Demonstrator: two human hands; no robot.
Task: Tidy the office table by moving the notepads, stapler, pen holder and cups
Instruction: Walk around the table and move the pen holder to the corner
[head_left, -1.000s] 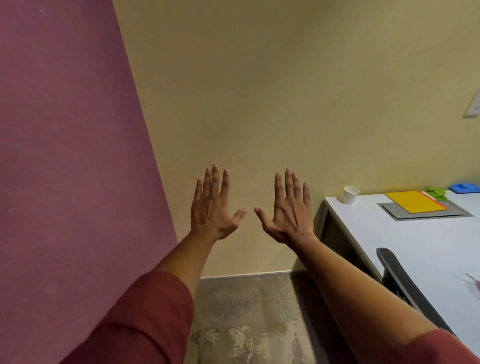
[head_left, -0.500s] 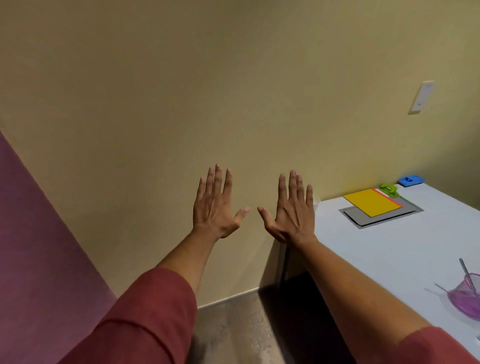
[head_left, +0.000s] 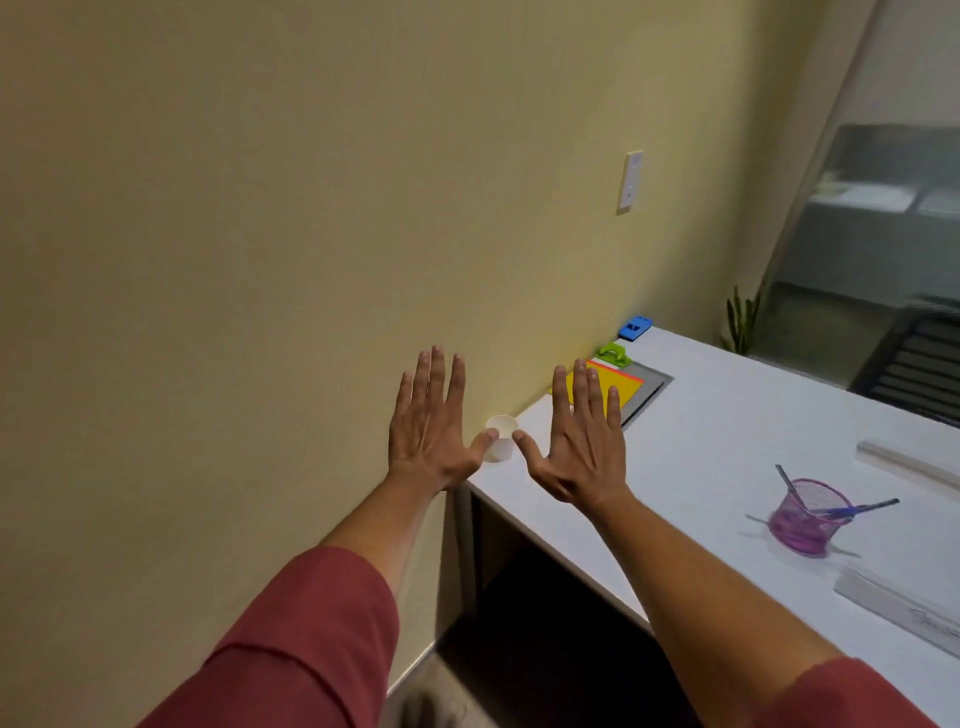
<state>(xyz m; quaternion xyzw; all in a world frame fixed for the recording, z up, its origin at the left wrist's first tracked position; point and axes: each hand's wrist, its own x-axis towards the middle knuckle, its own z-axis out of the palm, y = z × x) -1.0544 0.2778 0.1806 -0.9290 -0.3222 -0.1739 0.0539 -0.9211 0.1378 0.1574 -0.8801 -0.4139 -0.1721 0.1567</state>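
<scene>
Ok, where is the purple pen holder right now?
In the head view the purple pen holder stands on the white table, lower right, well right of the right hand, with a ruler just nearer the camera.

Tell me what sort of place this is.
Probably an office: a white desk against a plain wall holds a purple mesh pen holder, stacked notepads and a small white cup. Both hands are raised and empty.

No text can be read anywhere (the ruler (head_left: 901, 608) bears a mark too blurred to make out).
</scene>
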